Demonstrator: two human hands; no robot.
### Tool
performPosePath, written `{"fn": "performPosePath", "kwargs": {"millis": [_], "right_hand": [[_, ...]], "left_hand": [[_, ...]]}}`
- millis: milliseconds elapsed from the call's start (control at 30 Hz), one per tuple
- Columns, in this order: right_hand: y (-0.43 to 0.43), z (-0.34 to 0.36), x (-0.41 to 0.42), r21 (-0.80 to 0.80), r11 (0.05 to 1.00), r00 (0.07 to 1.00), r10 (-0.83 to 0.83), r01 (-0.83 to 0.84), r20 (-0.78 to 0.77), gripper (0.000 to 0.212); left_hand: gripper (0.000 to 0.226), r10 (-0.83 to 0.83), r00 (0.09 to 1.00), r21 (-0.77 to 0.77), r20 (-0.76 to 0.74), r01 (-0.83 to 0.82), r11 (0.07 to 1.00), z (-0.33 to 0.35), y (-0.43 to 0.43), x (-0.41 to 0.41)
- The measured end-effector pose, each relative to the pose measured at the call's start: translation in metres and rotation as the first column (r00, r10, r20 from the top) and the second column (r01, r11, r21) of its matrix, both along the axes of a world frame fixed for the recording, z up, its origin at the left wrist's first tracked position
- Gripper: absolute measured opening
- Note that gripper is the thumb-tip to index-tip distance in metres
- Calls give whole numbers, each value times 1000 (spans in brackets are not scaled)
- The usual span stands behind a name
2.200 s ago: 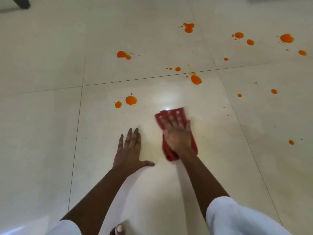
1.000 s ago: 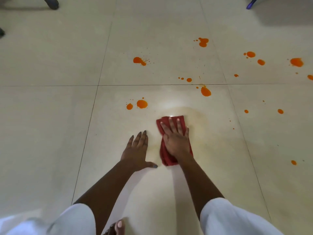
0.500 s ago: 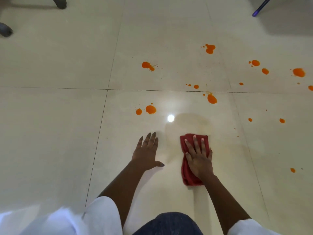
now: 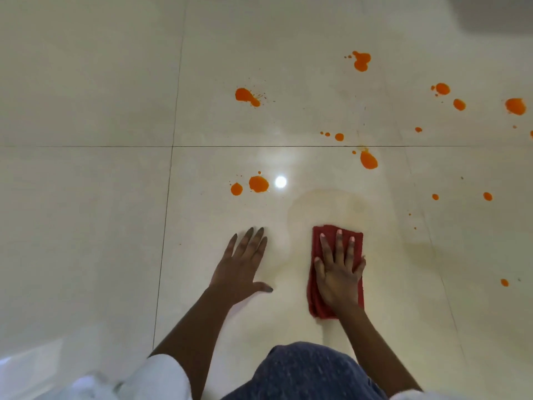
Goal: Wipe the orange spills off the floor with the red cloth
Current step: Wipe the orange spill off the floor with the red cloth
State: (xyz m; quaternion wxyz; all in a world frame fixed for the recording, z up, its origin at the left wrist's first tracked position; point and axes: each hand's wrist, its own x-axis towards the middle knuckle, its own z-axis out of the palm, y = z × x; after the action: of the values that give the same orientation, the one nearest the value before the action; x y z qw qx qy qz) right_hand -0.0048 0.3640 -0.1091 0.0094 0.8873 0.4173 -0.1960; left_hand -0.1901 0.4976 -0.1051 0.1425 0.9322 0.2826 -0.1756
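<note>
A folded red cloth point(image 4: 318, 306) lies flat on the cream tiled floor point(image 4: 86, 226), and my right hand point(image 4: 339, 274) presses down on it with fingers spread. My left hand point(image 4: 243, 268) is planted palm-down on the bare tile to the cloth's left, holding nothing. A faint wet smear point(image 4: 328, 209) spreads just beyond the cloth. Orange spills dot the floor ahead: a pair of drops point(image 4: 258, 184) up and left, a blob on the grout line point(image 4: 368, 160), a splat point(image 4: 245, 96) farther off, and several more to the right point(image 4: 514, 106).
My knee in dark blue fabric point(image 4: 302, 373) fills the bottom centre, with white sleeves point(image 4: 161, 379) at the lower corners. Dark grout lines point(image 4: 259, 146) cross the tiles. A ceiling light reflects as a bright spot point(image 4: 280, 181). A grey shadow point(image 4: 476, 13) sits top right.
My right hand slid the cloth rightward and back toward me, leaving a wet smear where it had been. My view shifted, so the chair feet and purple pole left the frame.
</note>
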Motion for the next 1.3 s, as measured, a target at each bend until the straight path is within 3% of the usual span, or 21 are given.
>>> {"fn": "performPosePath", "kwargs": {"millis": [167, 233, 333, 433, 533, 633, 733, 800, 900, 933, 1033, 1133, 1300], "right_hand": [[28, -5, -55, 108, 968, 971, 216, -226, 104, 57], [48, -6, -72, 130, 941, 949, 304, -312, 80, 56], [101, -9, -66, 126, 881, 888, 442, -456, 127, 55], [141, -11, -18, 104, 934, 933, 323, -342, 160, 58], [123, -9, -21, 139, 973, 976, 164, -184, 145, 59], [121, -3, -71, 124, 940, 948, 313, -318, 56, 56], [184, -1, -61, 121, 850, 858, 504, -513, 99, 52], [210, -2, -32, 64, 904, 905, 417, -423, 85, 53], [189, -3, -20, 72, 982, 983, 167, -172, 75, 53], [177, 0, -33, 82, 982, 985, 163, -168, 62, 54], [174, 4, -78, 75, 910, 913, 407, -408, 29, 65], [228, 2, -62, 63, 839, 841, 535, -540, 78, 56], [210, -1, -2, 72, 989, 989, 126, -132, 75, 52]], "left_hand": [[115, 201, 979, 11, 27, -202, 979, -4, 22, -21], [122, 295, 955, 2, 27, -295, 955, -3, 35, -32], [131, 326, 944, 57, 45, -329, 943, -4, 53, -35], [133, 294, 956, 100, -6, -292, 951, -5, 58, -35], [131, 308, 951, 105, -12, -305, 947, -7, 56, -37], [124, 336, 941, 74, -32, -333, 940, -8, 54, -37], [124, 341, 940, 87, -23, -337, 937, -6, 55, -36], [126, 359, 933, 91, -26, -355, 930, -4, 55, -37], [126, 363, 930, 73, -49, -360, 930, -3, 53, -37], [125, 375, 926, 90, -40, -371, 924, -2, 53, -36], [121, 367, 930, 125, -23, -362, 924, -1, 52, -35], [121, 387, 921, 101, -36, -382, 919, 3, 51, -35], [124, 392, 919, 94, -49, -386, 918, 5, 51, -32]]}}
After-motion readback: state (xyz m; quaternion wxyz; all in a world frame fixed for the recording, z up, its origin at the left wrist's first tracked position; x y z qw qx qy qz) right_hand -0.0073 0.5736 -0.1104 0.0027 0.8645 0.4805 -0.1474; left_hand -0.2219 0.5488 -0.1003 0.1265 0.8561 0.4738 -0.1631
